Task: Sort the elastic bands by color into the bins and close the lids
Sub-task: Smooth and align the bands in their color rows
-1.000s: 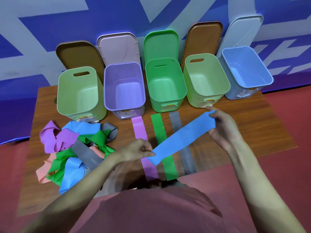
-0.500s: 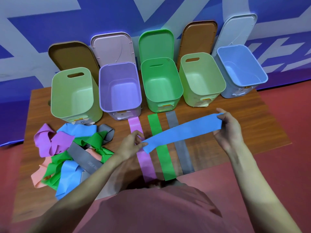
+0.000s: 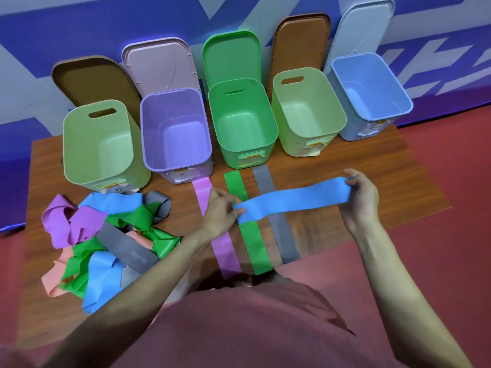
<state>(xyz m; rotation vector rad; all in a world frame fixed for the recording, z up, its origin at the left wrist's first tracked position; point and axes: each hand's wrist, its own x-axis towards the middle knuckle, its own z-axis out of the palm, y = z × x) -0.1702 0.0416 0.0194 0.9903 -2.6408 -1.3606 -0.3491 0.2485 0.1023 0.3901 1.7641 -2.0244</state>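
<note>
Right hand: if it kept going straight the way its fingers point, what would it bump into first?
Probably the pale green bin. The right hand, pinching the blue band, points up and a little left toward it, over bare table. Depth is hard to judge.

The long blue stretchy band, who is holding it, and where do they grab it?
Both hands hold the long blue elastic band by its two ends: the left hand pinches the left end, the right hand pinches the right end.

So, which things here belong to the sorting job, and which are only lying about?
Job: blue band held by left hand and right hand; band pile; three flat bands; five bins with lids.

Just there: table, wall, red floor.
</note>
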